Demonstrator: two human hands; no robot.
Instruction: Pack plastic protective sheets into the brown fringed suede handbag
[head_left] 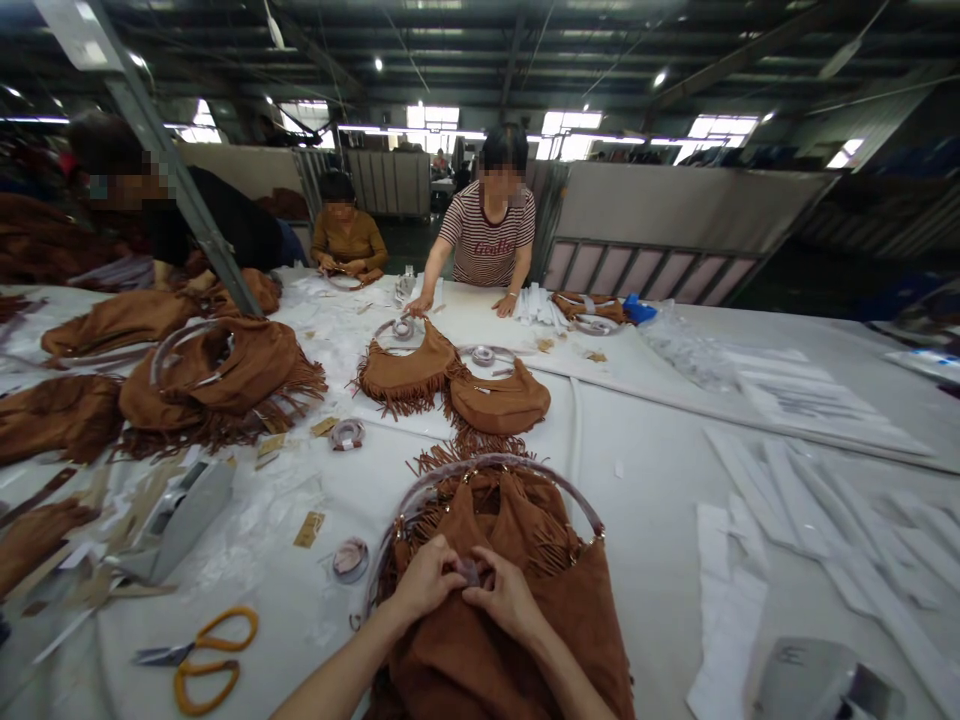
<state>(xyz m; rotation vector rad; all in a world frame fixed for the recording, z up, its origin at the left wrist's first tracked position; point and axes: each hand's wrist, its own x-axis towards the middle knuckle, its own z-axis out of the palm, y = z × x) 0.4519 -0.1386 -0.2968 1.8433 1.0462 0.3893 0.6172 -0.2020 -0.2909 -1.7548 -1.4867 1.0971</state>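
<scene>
A brown fringed handbag (540, 590) lies in front of me, its wrapped handle (480, 468) arching over the far side. Above the bag's front, my left hand (431, 580) pinches one side of a small translucent piece (469, 572). My right hand (506, 595) grips the other side of it, thumb and fingers closed. What exactly the piece is I cannot make out. To the left of the bag lie a roll of tape (350, 560) and orange-handled scissors (206, 655).
Two brown fringed bags (499, 400) lie ahead, with a co-worker in a striped shirt (491, 240) behind them. More bags (217, 375) are heaped at left. A tape dispenser (176, 520), another dispenser (829, 680) and white paper strips (731, 600) flank me. Another person's hand (45, 535) shows at far left.
</scene>
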